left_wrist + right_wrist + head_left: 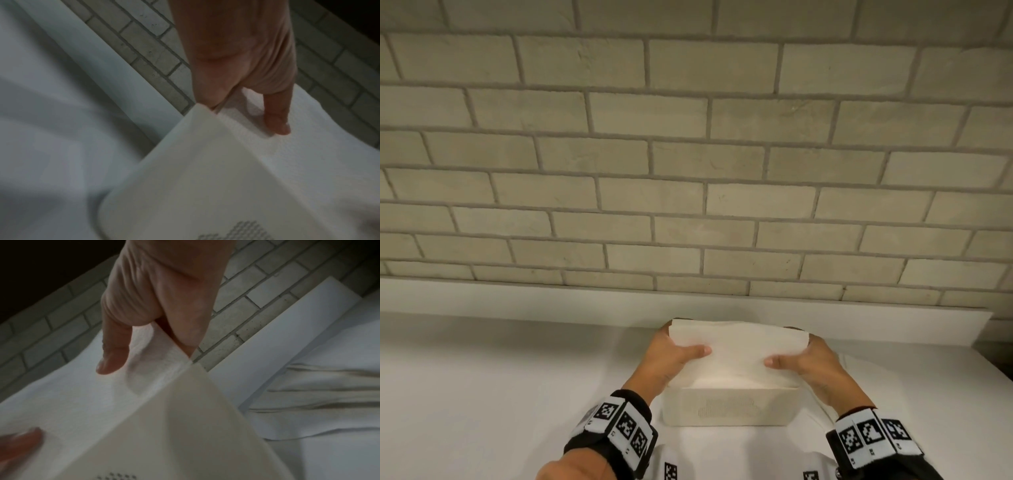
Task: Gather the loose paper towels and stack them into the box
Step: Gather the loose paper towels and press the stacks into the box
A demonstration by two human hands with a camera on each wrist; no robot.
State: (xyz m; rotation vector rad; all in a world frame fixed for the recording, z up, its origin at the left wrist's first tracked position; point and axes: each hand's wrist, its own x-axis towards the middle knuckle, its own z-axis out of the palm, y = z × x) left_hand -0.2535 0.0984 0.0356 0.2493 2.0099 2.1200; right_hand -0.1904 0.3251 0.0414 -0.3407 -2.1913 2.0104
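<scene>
A stack of white paper towels (739, 346) sits tilted in the mouth of a white open-top box (729, 407) on the white table. My left hand (681, 349) grips the stack's left end, thumb (277, 120) on top and fingers hidden behind it. My right hand (794, 359) grips the right end in the same way, its thumb (115, 353) pressing the towels (82, 402). The box wall (195, 426) carries a dotted pattern. The far edge of the stack stands above the box rim.
A brick wall (688, 154) rises behind a low white ledge (517, 298) at the back of the table. Right of the box lie white folded layers (318, 394), towels or cloth, I cannot tell which. White cloth (482, 394) covers the table at left.
</scene>
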